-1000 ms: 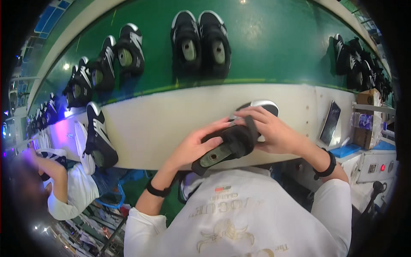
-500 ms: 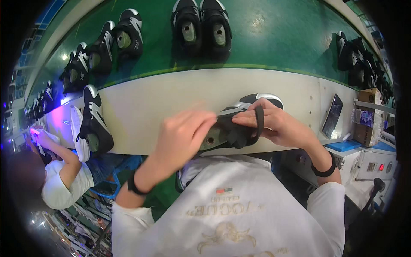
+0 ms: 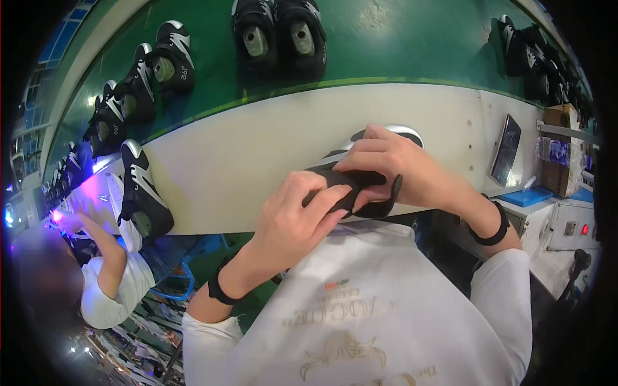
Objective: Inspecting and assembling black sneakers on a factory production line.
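Observation:
A black, white and silver sports shoe [image 3: 336, 156] lies on its side at the near edge of the white bench, toe to the right. My left hand [image 3: 293, 215] is closed on the dark fabric at its opening, fingers curled and thumb pressed in. My right hand [image 3: 399, 164] grips the opening from the other side, its fingers over the upper and thumb tucked inside. A dark loop [image 3: 394, 195] stands out beside the right thumb. Both hands hide the shoe's middle and much of its heel.
The white bench [image 3: 244, 138] borders a green belt [image 3: 399, 45] carrying a pair of shoes [image 3: 254, 42] and several others. One shoe [image 3: 145, 193] stands at left near a seated co-worker [image 3: 106, 283]. A phone [image 3: 506, 151], blue pad [image 3: 526, 197] and carton [image 3: 559, 151] are at right.
My left hand has come down from above the heel onto the fabric at the shoe's opening. The right fingers have shifted deeper around it. The whole view has tilted slightly.

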{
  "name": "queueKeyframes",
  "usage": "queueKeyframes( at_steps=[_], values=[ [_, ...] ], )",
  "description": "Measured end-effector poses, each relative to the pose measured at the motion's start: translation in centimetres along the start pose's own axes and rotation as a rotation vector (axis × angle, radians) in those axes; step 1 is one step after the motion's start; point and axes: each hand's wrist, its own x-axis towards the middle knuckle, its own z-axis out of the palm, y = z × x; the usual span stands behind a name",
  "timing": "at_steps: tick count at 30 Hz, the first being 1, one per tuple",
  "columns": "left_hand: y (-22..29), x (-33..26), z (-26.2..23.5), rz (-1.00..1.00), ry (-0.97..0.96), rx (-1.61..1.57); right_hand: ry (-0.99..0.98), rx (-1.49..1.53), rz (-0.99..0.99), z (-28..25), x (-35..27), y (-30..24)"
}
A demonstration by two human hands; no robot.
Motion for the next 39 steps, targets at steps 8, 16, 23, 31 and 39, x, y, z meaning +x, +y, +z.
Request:
queueKeyframes(
  at_steps=[8, 16, 23, 31, 39],
  values=[
    [-3.5, -2.6, 1.0, 0.066, 0.025, -0.158, 0.284, 0.632, -0.228, 5.2, 4.3, -0.8],
    [-2.5, -2.3, 2.2, 0.067, 0.077, -0.059, 0.254, 0.672, -0.334, 6.6, 5.3, -2.6],
    [-1.6, -0.7, 2.8, 0.022, 0.214, 0.085, 0.035, 1.448, -0.026, 5.3, 4.0, -1.2],
    [-2.0, -0.2, 3.0, 0.073, 0.322, -0.007, 0.126, 0.619, 0.095, -1.3, -5.3, -1.0],
    [-2.3, 0.1, 2.7, 0.098, 0.312, -0.035, 0.293, 0.496, 0.159, 0.0, 1.9, -0.7]
  ],
)
